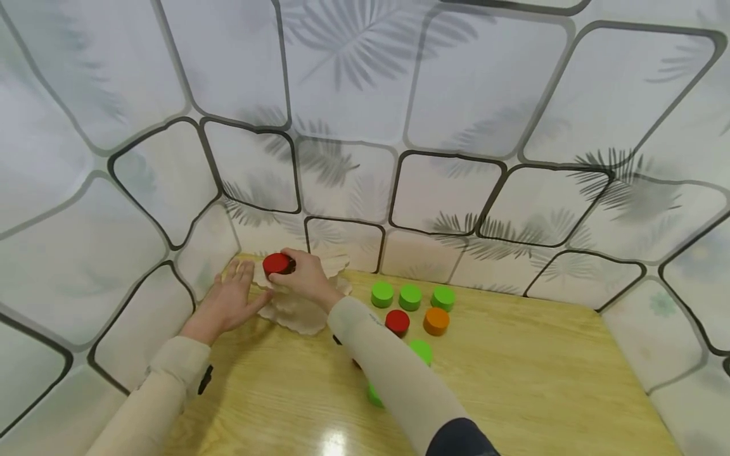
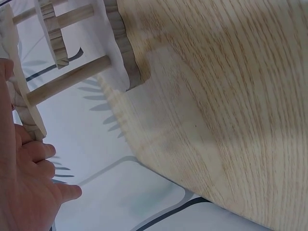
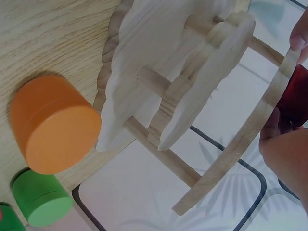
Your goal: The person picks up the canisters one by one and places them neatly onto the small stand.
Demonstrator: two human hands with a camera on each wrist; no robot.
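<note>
A pale wooden tiered stand (image 3: 144, 29) with wavy-edged boards and round posts stands in the table's back left corner. Its top board (image 1: 302, 310) lies under both hands in the head view. My right hand (image 1: 307, 273) holds a red round lidded container (image 1: 277, 264) at that board; in the right wrist view this red container (image 3: 294, 96) is partly cut off. At the stand's left edge my left hand (image 1: 230, 301) grips the top board, thumb on one side and fingers on the other. The left wrist view shows the left hand (image 2: 33, 187) by the board's edge.
Right of the stand sit several green containers (image 1: 382, 293), an orange container (image 1: 436, 321) and another red container (image 1: 397, 322). My right forearm (image 1: 393, 373) partly covers some. Patterned fabric walls (image 1: 353, 183) enclose the wooden table (image 1: 547, 373) at the back and sides.
</note>
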